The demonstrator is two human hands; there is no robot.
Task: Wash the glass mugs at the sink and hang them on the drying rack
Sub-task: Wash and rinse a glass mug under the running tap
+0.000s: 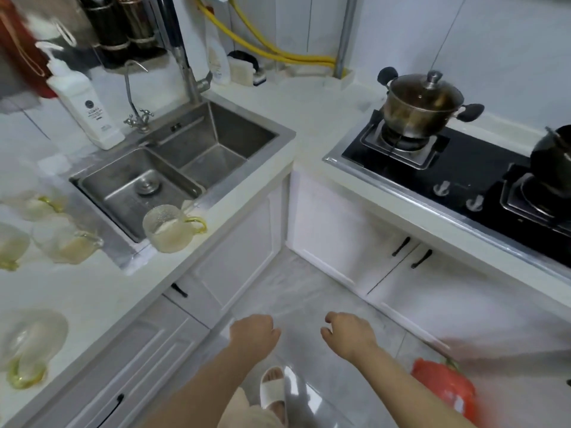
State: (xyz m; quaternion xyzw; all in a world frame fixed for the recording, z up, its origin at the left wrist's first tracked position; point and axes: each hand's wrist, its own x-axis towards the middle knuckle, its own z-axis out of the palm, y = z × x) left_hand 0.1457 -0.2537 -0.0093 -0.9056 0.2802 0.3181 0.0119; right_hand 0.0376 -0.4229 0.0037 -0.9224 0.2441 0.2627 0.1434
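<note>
A glass mug with a yellow handle (168,228) stands on the counter at the front corner of the steel sink (253,149). Several more glass mugs stand on the counter at the left, among them one mug (66,239) near the sink and another mug (29,344) at the front left edge. My left hand (255,335) and my right hand (347,333) hang low over the floor, well below and in front of the counter. Their fingers are loosely curled and hold nothing. The tall tap (185,60) rises behind the sink.
A white pump bottle (83,103) stands left of the sink. A hob (463,168) on the right carries a lidded steel pot (423,106) and a dark pan (553,162). White cabinets line both sides. A red object (445,387) lies on the grey floor at right.
</note>
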